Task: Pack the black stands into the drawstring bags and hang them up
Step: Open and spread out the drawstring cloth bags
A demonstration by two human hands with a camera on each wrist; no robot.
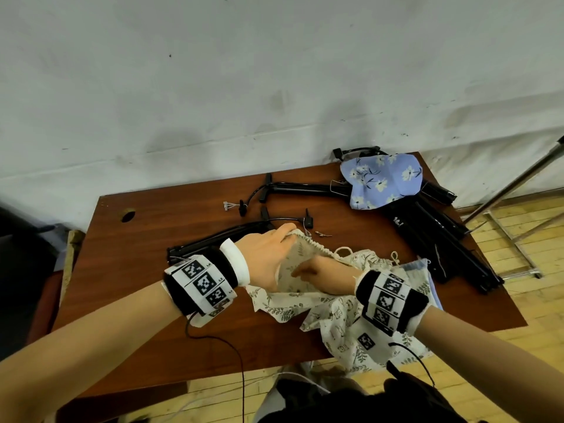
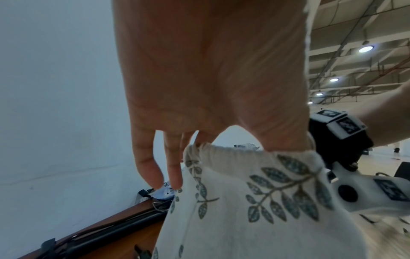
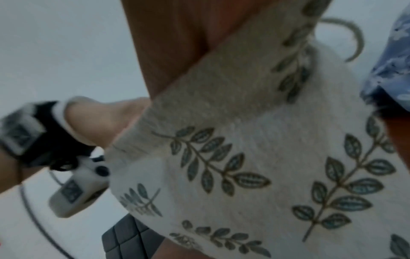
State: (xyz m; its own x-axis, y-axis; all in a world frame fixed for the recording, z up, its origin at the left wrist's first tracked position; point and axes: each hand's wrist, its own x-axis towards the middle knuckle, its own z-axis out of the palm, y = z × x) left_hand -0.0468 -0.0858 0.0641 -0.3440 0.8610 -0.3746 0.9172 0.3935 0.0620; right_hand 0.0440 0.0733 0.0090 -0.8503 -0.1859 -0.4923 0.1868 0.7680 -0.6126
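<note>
Head cam sits above my forearms, looking down and forward at the whole counter point(image 1: 152, 239) with the wall filling the top of frame. My left wrist cam is super close, palm filling the upper middle, aimed along the fingers. Right wrist cam is just as tight and blurry. All three share the leaf-print bag point(image 1: 300, 270) point(image 2: 255, 201) point(image 3: 255, 157).

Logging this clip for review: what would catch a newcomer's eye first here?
Both hands at the near middle of the table: the left hand pinches the gathered rim of a cream leaf-print bag, and the right hand reaches into its mouth. Black stands lie at the far right, one under a blue flowered bag.
</note>
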